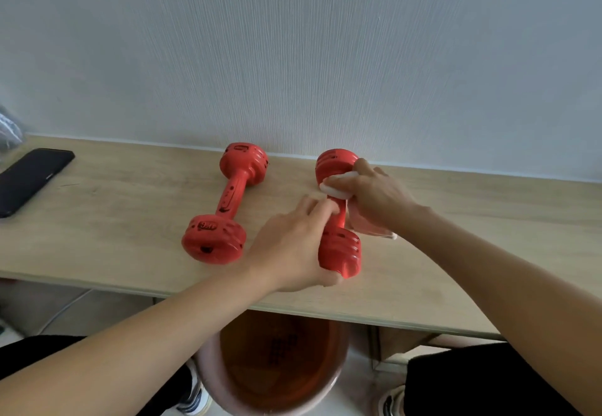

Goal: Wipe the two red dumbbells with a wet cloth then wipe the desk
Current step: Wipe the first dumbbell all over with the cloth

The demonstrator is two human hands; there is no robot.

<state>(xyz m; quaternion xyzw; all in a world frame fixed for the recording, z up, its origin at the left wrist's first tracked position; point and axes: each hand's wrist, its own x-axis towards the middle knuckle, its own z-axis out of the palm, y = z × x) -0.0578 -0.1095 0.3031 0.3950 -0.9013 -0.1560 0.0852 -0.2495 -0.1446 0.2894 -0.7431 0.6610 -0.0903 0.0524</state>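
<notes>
left hand (290, 246) grips the right red dumbbell (338, 249); right hand (374, 194) clutches a white cloth (335, 189) against it; dumbbell lettering unreadable.

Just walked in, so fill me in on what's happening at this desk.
A person is cleaning the right dumbbell on the wooden desk. The left hand steadies its near end while the right hand presses a white cloth against its far end. The other dumbbell lies untouched beside it, a phone sits far left, and a basin waits under the desk.
</notes>
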